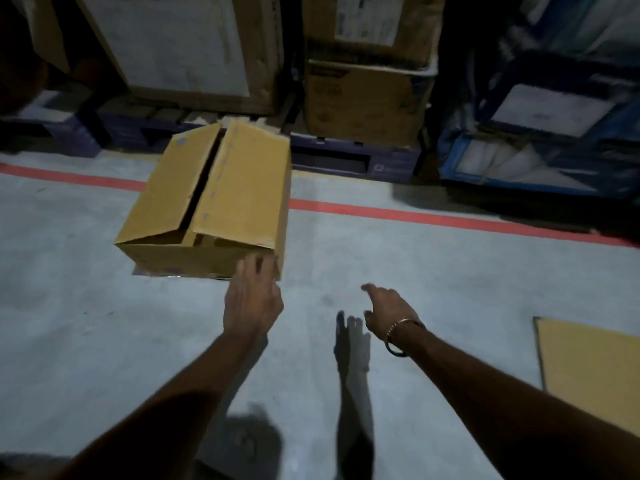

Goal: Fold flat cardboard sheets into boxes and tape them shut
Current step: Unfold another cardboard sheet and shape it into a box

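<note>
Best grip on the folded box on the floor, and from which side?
Judgement: take the cardboard box by its two long side walls, one of the hands on each, coming from the near end. The top flaps gape untaped, so they offer no firm hold. The left hand already touches the near right corner; the right hand is free.

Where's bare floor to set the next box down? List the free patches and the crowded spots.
Free: grey floor right of the folded box, between the red line and the flat cardboard sheet; also the floor left of the box below the red line. Crowded: beyond the line, stacked cartons and pallets.
</note>
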### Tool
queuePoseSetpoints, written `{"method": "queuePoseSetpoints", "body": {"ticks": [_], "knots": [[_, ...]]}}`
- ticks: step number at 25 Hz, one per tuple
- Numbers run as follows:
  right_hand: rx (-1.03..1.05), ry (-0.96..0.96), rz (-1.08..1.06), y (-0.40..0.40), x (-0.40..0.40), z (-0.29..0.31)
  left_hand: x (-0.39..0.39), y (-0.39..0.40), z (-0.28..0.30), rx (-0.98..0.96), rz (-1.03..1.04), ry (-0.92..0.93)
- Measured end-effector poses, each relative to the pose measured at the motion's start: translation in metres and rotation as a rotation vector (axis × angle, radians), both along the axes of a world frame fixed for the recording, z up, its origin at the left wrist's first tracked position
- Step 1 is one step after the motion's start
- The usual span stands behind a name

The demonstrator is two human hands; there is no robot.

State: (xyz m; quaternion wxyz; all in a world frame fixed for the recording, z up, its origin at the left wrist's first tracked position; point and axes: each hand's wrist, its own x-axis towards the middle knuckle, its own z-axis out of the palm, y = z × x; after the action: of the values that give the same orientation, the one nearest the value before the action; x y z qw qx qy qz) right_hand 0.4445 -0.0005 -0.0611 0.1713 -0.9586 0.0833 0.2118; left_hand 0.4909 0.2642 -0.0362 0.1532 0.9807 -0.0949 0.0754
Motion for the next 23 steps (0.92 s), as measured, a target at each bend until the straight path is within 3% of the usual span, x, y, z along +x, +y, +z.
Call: {"method": "queuePoseSetpoints", "body": {"ticks": [3,7,12,18,23], "knots": [[-0.05,0.073,-0.086,-0.065,-0.084,0.029,-0.069,-0.068,0.005,0.082,-0.172,0.221],[-0.01,0.072,-0.279,-0.111,-0.198,0.075,-0.171,-0.146,0.045,0.147,-0.25,0.508],[-0.028,0.231,-0.329,-0.132,-0.357,0.099,-0.357,-0.202,0.073,0.068,-0.369,0.647],[0.069,0.409,-0.65,-0.142,-0.496,0.039,-0.486,-0.21,0.02,0.055,-0.54,0.756],[0.153,0.304,-1.032,-0.141,-0.52,-0.039,-0.526,-0.219,-0.027,0.027,-0.581,0.787]]}}
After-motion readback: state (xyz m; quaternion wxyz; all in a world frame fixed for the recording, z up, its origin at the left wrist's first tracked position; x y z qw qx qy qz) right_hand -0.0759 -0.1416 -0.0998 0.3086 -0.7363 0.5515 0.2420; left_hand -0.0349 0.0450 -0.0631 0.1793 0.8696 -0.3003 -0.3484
